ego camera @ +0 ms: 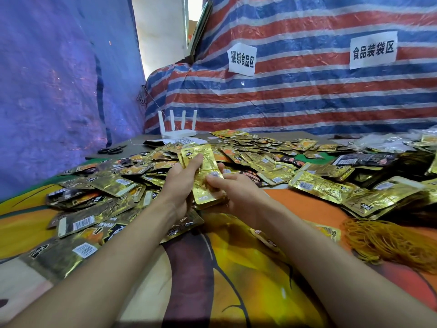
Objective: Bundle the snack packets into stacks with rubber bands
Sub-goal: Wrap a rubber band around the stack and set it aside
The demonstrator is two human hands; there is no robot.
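A stack of gold snack packets [205, 176] stands tilted above the table's middle, held between both hands. My left hand [182, 183] grips its left side, thumb laid on the top packet. My right hand [233, 192] grips the lower right end, thumb on top and fingers underneath. Loose gold and black packets [260, 159] lie scattered in a wide heap across the table behind and to both sides. A pile of yellow-brown rubber bands [390, 240] lies at the right, near my right forearm.
A patterned orange and yellow cloth [236, 275] covers the table. A white router [178, 129] and black scissors [111, 150] sit at the far left edge. Clear plastic bags [387, 143] lie far right. Striped tarp [307, 95] walls the back, blue tarp the left.
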